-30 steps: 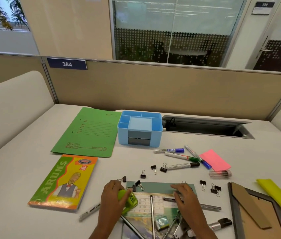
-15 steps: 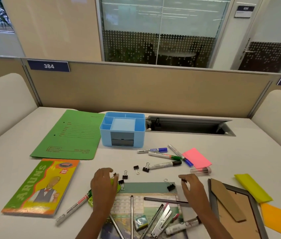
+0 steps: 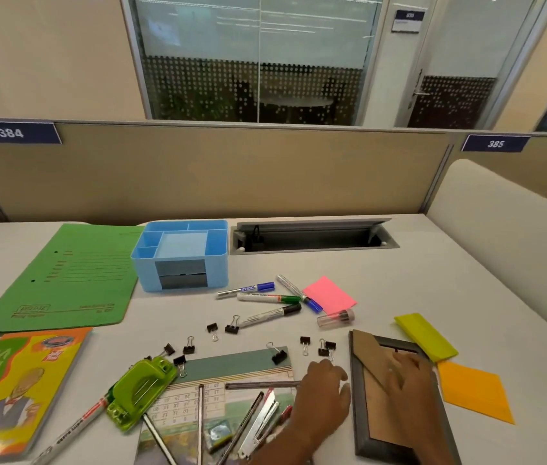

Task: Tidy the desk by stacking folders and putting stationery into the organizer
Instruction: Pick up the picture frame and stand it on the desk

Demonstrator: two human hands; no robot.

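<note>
Our right hand lies flat, fingers straight, on the grey picture frame with a brown cardboard back, gripping nothing. Our left hand sits bent beside it; we cannot tell whether it holds anything. The light-blue plastic organizer stands well apart at 11 o'clock. A careless sweep could scatter the small black binder clips at 12 o'clock across the tabletop.

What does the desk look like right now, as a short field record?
organizer: light blue plastic desk organizer, top compartments look empty
folder: green paper folder lying flat to its left
markers: four loose marker pens right of organizer
clips: small black binder clips scattered loose
left hand: open, beside the printed calendar
right hand: open, resting on grey picture frame
</note>
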